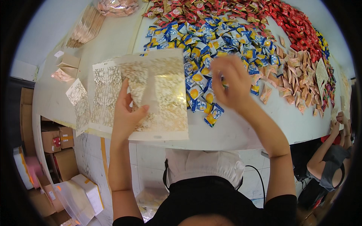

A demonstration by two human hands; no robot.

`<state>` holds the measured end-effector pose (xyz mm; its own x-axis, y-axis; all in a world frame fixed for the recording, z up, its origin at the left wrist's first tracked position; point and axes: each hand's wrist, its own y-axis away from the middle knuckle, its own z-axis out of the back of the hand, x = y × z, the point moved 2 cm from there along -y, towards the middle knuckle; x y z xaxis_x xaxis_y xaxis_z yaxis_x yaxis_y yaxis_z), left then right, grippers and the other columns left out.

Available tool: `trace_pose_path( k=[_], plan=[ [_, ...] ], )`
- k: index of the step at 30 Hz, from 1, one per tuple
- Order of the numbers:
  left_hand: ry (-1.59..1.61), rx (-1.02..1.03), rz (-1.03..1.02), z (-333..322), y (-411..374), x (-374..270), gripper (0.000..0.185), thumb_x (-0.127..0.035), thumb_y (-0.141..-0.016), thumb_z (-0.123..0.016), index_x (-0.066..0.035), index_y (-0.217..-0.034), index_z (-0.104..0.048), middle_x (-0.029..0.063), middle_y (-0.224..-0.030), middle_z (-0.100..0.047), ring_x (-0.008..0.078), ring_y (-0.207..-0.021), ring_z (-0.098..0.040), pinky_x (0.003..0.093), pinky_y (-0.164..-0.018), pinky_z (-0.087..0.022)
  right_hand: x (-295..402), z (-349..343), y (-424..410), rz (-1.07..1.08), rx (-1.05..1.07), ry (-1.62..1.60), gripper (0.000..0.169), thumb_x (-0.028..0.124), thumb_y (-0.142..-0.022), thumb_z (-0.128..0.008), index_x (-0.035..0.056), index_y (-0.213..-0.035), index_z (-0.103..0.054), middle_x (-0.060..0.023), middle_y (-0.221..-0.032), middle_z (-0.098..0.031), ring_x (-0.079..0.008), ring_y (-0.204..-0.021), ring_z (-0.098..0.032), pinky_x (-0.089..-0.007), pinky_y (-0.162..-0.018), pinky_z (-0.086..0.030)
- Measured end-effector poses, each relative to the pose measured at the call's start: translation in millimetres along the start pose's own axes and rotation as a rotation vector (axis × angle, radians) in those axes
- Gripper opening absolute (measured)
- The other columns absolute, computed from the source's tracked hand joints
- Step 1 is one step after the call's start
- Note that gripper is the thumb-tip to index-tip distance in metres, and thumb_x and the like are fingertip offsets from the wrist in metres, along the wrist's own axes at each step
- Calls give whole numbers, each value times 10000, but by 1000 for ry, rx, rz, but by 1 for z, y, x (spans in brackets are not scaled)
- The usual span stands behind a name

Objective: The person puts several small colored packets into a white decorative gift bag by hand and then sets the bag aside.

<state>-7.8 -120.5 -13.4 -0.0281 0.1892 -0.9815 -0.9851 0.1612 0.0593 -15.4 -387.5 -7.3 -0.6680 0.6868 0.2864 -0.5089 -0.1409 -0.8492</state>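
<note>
My left hand (128, 110) holds a cream, gold-patterned flat paper blank (172, 104), its thumb across the front near the left side. The blank looks like folded packaging with slotted ends, and motion blurs part of it. My right hand (232, 82), also blurred, hovers with curled fingers over a pile of blue, white and yellow wrapped sweets (198, 77) with lemon pictures. Whether a sweet is between those fingers cannot be told. One lemon sweet (214, 115) lies at the pile's near edge.
Red and gold packets (195, 11), red packets (302, 34) and peach packets (299, 79) lie behind and right. More patterned blanks (106, 96) lie left, one overhanging the table edge. Folded pouches (86, 25) stand back left. Another person (331, 161) works at right. Cardboard boxes (63, 163) sit below.
</note>
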Motion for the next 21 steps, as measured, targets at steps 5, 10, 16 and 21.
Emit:
trace_pose_path(
  k=[5, 10, 16, 21],
  plan=[
    [189, -48, -79, 5, -36, -7, 791, 10, -735, -598, 64, -1387, -153, 185, -1369, -330, 245, -1187, -424, 322, -954, -394, -81, 3, -9, -170, 388, 389, 226, -40, -657, -550, 39, -863, -597, -115, -842, -567, -314, -787, -551, -394, -673, -450],
    [490, -43, -72, -20, -71, -30, 737, -20, -775, -554, 27, -1397, -159, 165, -1262, -461, 232, -1071, -533, 325, -887, -460, -114, 8, -19, -188, 643, 110, 203, -40, -682, -590, 36, -871, -591, -128, -794, -535, -318, -770, -534, -385, -662, -440],
    [632, -95, -48, -28, -93, 2, 686, -8, -809, -506, -23, -1405, -166, 172, -1205, -499, 205, -1018, -563, 314, -842, -486, -160, 19, -45, -870, 356, -301, 219, 220, -857, -589, 3, -887, -585, -23, -847, -572, -77, -749, -546, -237, -659, -414],
    [517, -225, -48, -19, -98, 14, 747, 20, -795, -519, 16, -1408, -93, 195, -1273, -439, 219, -1097, -511, 310, -882, -452, -224, -29, -75, -1020, -86, -373, 193, 177, -852, -550, 11, -942, -510, -115, -839, -627, -175, -813, -625, -297, -626, -494]
  ],
)
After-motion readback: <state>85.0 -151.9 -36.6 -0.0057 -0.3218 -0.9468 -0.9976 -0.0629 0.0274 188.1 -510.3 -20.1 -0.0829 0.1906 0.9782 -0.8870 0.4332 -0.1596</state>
